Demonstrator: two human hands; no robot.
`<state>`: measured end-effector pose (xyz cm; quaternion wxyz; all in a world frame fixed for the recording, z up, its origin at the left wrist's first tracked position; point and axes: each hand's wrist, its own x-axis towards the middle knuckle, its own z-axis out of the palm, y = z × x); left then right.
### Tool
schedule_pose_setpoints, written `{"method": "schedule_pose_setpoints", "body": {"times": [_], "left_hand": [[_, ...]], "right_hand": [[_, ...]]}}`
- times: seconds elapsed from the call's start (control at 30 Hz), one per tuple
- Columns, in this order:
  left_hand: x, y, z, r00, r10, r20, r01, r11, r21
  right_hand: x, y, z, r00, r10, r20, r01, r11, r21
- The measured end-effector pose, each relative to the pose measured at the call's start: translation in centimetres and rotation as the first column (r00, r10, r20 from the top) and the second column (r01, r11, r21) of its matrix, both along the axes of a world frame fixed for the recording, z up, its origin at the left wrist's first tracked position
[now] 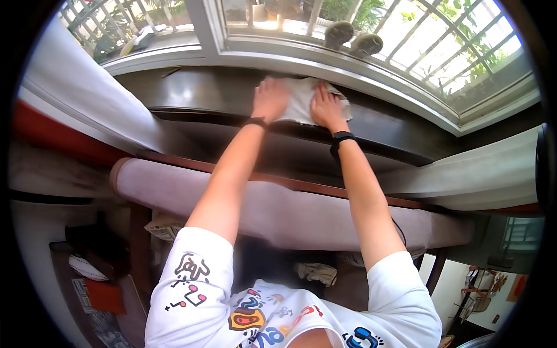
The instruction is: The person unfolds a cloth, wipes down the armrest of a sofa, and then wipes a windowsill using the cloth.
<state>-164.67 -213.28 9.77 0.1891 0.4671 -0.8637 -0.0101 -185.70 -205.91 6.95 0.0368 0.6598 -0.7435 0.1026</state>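
Observation:
A pale cloth point(300, 100) with a ragged edge lies on the dark, glossy window sill point(214, 93). My right hand point(326, 108) rests flat on the cloth's right part, fingers stretched forward. At the cloth's left edge is my left hand point(270, 100), also laid flat; its fingers are slightly blurred by motion. Some of the cloth is hidden under the hands. Both arms reach forward over a padded, pinkish backrest point(278, 203), and each wrist wears a dark band.
The white-framed window point(348, 61) with bars beyond it borders the sill's far side. Two rounded shoe-like objects point(353, 40) stand behind the glass. White curtains hang at the left point(93, 87) and right point(481, 168). A small thin item point(170, 72) lies on the sill's left part.

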Motion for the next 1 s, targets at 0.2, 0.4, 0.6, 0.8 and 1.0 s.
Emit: {"method": "schedule_pose_setpoints", "body": {"times": [0.2, 0.4, 0.6, 0.8, 1.0], "left_hand": [[11.3, -4.4, -1.2, 0.991, 0.123, -0.054, -0.128, 0.986, -0.107], [11.4, -4.0, -0.9, 0.966, 0.215, -0.142, -0.237, 0.956, -0.171], [11.0, -3.3, -0.8, 0.984, 0.157, -0.084, -0.171, 0.962, -0.212], [8.0, -1.1, 0.2, 0.997, 0.022, -0.08, -0.03, 0.995, -0.094], [7.9, -1.3, -0.3, 0.992, -0.046, -0.12, 0.04, 0.998, -0.052]], "right_hand": [[12.3, -6.1, 0.1, 0.991, 0.133, 0.007, -0.132, 0.987, -0.097], [14.8, -7.0, 0.7, 0.979, 0.191, 0.074, -0.177, 0.971, -0.16], [12.2, -4.9, -0.4, 0.995, 0.089, 0.051, -0.071, 0.955, -0.29], [8.8, 0.0, -0.4, 0.996, -0.068, 0.061, 0.08, 0.972, -0.22], [10.4, 3.4, 0.9, 0.99, -0.139, 0.029, 0.142, 0.966, -0.215]]}}
